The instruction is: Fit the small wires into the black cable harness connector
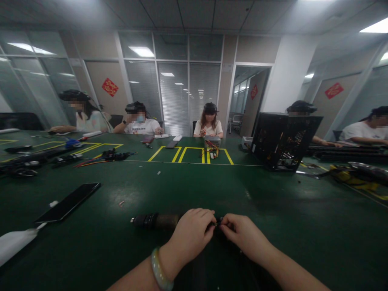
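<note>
A dark cylindrical power tool [165, 221], drill-like with a ringed collar and a small metal tip at its left end, lies across the green table in front of me. My left hand [194, 232] covers the tool's right part, its fingers curled over it and the thumb and forefinger pinched at the end. Close beside it, my right hand [239, 230] is closed in a pinch at that same end. The fingers hide most of a small dark piece between the two hands. A pale bangle [160, 270] circles my left wrist.
A black phone [68, 202] with a white cable lies at left. Bundled cables [113, 154] lie farther back. An open black computer case [281, 141] stands at back right. Several people sit across the table, one behind a metal box with coloured wires [214, 150].
</note>
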`<state>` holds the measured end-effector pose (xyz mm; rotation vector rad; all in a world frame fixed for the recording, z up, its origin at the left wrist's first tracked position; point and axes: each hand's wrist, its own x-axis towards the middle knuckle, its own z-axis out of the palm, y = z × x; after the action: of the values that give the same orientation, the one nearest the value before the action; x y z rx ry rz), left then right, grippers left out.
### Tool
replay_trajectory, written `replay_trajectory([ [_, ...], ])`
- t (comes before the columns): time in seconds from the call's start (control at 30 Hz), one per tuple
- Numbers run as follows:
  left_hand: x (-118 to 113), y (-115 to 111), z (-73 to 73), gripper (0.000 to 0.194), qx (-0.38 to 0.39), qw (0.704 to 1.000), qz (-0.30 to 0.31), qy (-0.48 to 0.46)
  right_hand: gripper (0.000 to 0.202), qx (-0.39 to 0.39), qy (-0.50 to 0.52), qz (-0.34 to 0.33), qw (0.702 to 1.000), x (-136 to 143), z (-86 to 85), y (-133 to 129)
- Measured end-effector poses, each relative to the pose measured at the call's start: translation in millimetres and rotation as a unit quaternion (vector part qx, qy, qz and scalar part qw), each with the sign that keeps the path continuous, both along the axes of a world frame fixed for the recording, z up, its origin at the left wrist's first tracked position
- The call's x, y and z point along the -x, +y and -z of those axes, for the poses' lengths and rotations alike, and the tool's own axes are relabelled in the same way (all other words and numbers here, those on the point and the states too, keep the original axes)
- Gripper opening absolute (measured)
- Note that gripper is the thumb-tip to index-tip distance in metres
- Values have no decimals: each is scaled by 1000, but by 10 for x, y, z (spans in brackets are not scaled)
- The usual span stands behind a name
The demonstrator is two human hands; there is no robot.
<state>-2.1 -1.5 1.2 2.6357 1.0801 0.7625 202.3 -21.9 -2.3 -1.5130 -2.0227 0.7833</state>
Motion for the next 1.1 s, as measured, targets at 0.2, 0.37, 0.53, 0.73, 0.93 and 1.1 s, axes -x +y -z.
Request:
replay_trajectory([
  [0.2,5,10,11,22,11,1000,-25,2,14,1,0,4,1000,-7,24,20],
  [0.37,2,15,25,10,10,999,-29,9,13,-6,-7,3,1000,-6,11,25],
  [0.53,0,-1,-4,13,1,1000,-15,4,13,-6,-7,3,1000,-4,-9,17],
  [0.73,5,6,-17,18,6,1000,-19,5,14,1,8,1,1000,-2,-10,4],
  [0.93,2,9,-3,11,6,1000,-24,13,14,3,3,4,1000,-10,-18,3],
  [1.1,-1,11,10,11,3,1000,-21,10,14,2,-5,2,1000,-17,27,24],
])
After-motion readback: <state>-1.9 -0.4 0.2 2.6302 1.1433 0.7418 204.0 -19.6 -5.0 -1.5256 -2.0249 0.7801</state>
